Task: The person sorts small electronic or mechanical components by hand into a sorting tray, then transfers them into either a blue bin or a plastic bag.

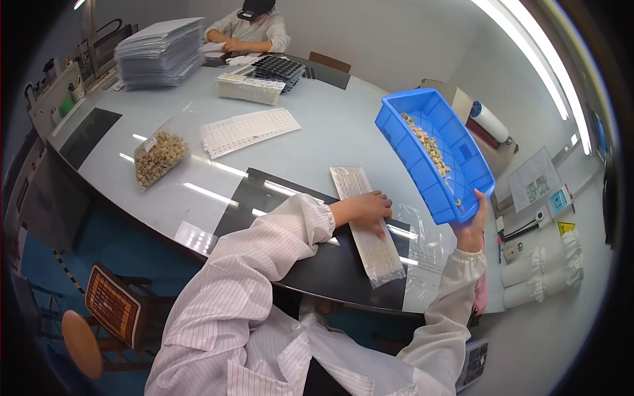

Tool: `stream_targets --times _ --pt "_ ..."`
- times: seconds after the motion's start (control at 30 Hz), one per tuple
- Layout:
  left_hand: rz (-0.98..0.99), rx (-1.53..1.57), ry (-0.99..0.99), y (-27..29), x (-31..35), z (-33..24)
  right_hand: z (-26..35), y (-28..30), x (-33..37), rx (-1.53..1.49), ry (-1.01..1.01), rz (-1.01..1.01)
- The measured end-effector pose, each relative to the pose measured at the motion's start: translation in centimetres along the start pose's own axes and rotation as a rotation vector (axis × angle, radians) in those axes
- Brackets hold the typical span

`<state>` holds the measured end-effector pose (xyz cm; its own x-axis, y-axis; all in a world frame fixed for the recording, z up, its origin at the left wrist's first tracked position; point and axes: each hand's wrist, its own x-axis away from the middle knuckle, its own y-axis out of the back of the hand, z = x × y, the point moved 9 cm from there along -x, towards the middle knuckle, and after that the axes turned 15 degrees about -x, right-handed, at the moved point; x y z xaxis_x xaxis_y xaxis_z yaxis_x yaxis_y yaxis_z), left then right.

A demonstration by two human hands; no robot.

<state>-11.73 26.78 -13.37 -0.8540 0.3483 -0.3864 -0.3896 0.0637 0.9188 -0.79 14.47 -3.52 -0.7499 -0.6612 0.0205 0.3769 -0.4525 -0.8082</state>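
My right hand (471, 228) grips the near end of a blue plastic bin (470, 153), raised and tilted at the right. Many small tan pieces (428, 146) lie along the bin's left side. My left hand (365, 210) lies across a long white tray (375, 253) with rows of small marks and clear plastic around its near end. Its fingers are bent at the tray's right edge, with a speck of yellow-tan by the fingertips, too small to name. A second white tray with rows of holes (251, 131) rests farther left, beside a clear bag (160, 155) full of tan pieces.
Loose clear plastic film (426, 254) covers the tabletop (317, 125) right of the near tray. Toward the back stand a tall stack of sheets (158, 56), stacked white trays (249, 88) and black trays (281, 68). Another person (254, 33) sits at the far edge.
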Motion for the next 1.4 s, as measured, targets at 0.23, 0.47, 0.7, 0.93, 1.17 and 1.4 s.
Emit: stream_targets --times 0.23,0.47,0.7,0.93,1.17,1.4 --pt "0.117 0.105 0.073 1.5 5.4 0.0 0.6 -0.8 -0.2 -0.004 -0.022 0.046" --pt "0.09 0.073 0.457 9.3 14.5 -3.3 -1.9 -0.7 -2.2 -0.032 -0.176 0.042" --pt "-0.234 -0.391 0.858 25.6 23.3 8.9 -3.2 -1.6 -2.8 -0.034 -0.199 0.023" --pt "0.438 -0.609 1.562 30.4 34.5 21.6 -2.3 0.0 -2.5 -0.052 -0.097 -0.013" --pt "0.348 -0.806 1.52 34.8 38.8 23.1 -1.8 1.2 -3.1 -0.076 -0.036 -0.057" --pt "0.164 -0.79 1.473 39.5 41.7 19.8 0.1 2.0 -4.9 0.044 0.093 -0.184"
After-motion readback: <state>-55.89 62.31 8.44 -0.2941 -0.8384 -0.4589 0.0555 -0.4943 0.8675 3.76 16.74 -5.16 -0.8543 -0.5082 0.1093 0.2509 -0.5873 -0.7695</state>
